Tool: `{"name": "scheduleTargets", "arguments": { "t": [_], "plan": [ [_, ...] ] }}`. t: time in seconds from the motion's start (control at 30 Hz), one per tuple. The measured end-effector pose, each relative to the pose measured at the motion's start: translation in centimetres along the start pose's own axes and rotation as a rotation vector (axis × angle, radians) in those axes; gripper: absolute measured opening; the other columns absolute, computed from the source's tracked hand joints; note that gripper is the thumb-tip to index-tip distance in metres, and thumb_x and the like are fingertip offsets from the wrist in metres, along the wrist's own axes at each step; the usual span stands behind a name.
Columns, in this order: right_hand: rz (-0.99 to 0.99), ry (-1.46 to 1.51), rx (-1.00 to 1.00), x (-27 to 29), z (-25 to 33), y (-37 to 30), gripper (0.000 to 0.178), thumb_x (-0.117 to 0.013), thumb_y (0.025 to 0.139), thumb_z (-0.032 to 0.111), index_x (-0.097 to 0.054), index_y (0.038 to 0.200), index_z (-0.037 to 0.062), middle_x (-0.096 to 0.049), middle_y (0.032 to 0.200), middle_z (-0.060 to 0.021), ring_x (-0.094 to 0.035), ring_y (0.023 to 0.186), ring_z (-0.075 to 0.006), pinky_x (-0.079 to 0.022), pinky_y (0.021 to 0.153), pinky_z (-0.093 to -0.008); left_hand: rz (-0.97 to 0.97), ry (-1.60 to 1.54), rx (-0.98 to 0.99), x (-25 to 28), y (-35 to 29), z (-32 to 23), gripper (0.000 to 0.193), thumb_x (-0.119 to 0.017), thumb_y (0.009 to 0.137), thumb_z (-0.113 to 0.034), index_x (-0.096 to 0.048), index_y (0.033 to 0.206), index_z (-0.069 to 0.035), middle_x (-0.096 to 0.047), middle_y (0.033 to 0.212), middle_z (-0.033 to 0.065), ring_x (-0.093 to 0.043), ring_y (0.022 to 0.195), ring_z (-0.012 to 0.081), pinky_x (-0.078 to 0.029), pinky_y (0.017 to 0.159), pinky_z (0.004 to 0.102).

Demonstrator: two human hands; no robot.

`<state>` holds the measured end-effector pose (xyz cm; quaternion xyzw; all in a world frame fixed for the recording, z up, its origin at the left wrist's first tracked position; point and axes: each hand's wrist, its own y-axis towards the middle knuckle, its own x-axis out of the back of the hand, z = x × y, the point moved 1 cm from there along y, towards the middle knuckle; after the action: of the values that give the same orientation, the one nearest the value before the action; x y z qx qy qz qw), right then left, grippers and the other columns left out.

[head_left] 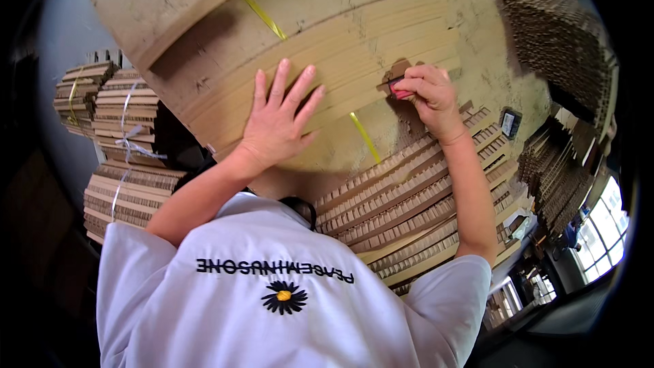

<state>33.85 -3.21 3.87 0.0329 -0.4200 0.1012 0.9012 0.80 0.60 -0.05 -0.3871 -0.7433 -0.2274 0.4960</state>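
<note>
My left hand [281, 117] lies flat with its fingers spread on a row of tan cardboard strips [368, 44], laid side by side on a worn tabletop [524, 88]. Pinched in my right hand [430, 100] is a small red and dark tool [400, 89], held by the strips' right-hand part. A dark brown patch shows around the tool; my fingers hide most of it, so its exact kind cannot be told. One yellow strap [264, 16] comes from the far edge to the strips, and another yellow piece [364, 138] emerges on their near side.
Slotted cardboard strips [402, 197] are stacked close to my body under my right forearm. A small dark device [510, 123] lies right of them. Tied cardboard bundles [126, 112] stand at the left. More cardboard piles [555, 44] rise at the right. A thick board [163, 0] lies at the far left.
</note>
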Motion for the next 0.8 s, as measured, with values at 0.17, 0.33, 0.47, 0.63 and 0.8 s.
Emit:
{"name": "scheduleTargets", "arguments": {
  "t": [0.17, 0.33, 0.47, 0.63, 0.8],
  "plan": [
    [-0.355, 0.470, -0.413, 0.4, 6.3, 0.8, 0.013, -0.080, 0.081, 0.002, -0.077, 0.093, 0.0064, -0.069, 0.107, -0.0045, -0.064, 0.099, -0.0182, -0.049, 0.089, -0.0357, -0.002, 0.015, -0.002, 1.6, -0.3, 0.2, 0.088, -0.082, 0.076, -0.047, -0.051, 0.150, -0.014, -0.031, 0.167, 0.0154, -0.021, 0.154, 0.0492, -0.016, 0.120, 0.0723],
    [-1.135, 1.553, -0.487, -7.2, 11.6, -3.6, 0.024, -0.063, 0.104, 0.019, -0.061, 0.127, 0.0142, -0.059, 0.143, -0.0057, -0.057, 0.124, -0.0194, -0.044, 0.106, -0.0416, -0.168, -0.165, -0.023, 3.1, -0.7, 0.9, 0.093, -0.084, 0.078, -0.040, -0.042, 0.152, -0.003, -0.035, 0.163, 0.0194, -0.029, 0.151, 0.0459, -0.025, 0.119, 0.0656],
    [-1.294, 1.687, -0.649, -17.3, 16.6, -5.9, 0.039, -0.062, 0.105, 0.025, -0.053, 0.142, 0.0178, -0.042, 0.165, -0.0004, -0.050, 0.139, -0.0207, -0.034, 0.115, -0.0458, -0.293, -0.137, 0.088, 7.0, 0.7, 5.1, 0.075, -0.083, 0.078, -0.028, -0.051, 0.141, -0.001, -0.054, 0.140, 0.0196, -0.050, 0.129, 0.0428, -0.041, 0.108, 0.0551],
    [-1.326, 1.704, -0.657, -19.9, 19.7, -0.3, 0.055, -0.062, 0.105, 0.023, -0.043, 0.157, 0.0154, -0.037, 0.167, 0.0028, -0.043, 0.144, -0.0189, -0.030, 0.119, -0.0446, -0.184, -0.288, 0.087, 5.1, 0.9, 9.3, 0.051, -0.079, 0.080, -0.020, -0.061, 0.125, -0.005, -0.059, 0.112, 0.0136, -0.055, 0.107, 0.0358, -0.046, 0.092, 0.0498],
    [-1.259, 1.644, -0.736, -18.7, 23.2, 5.9, 0.054, -0.062, 0.105, 0.019, -0.046, 0.157, 0.0171, -0.045, 0.161, 0.0035, -0.044, 0.143, -0.0169, -0.023, 0.122, -0.0506, -0.288, -0.180, 0.102, 8.3, -0.4, 13.8, 0.049, -0.078, 0.079, -0.013, -0.063, 0.126, -0.005, -0.060, 0.116, 0.0147, -0.055, 0.108, 0.0370, -0.046, 0.092, 0.0493]
  ]
}}
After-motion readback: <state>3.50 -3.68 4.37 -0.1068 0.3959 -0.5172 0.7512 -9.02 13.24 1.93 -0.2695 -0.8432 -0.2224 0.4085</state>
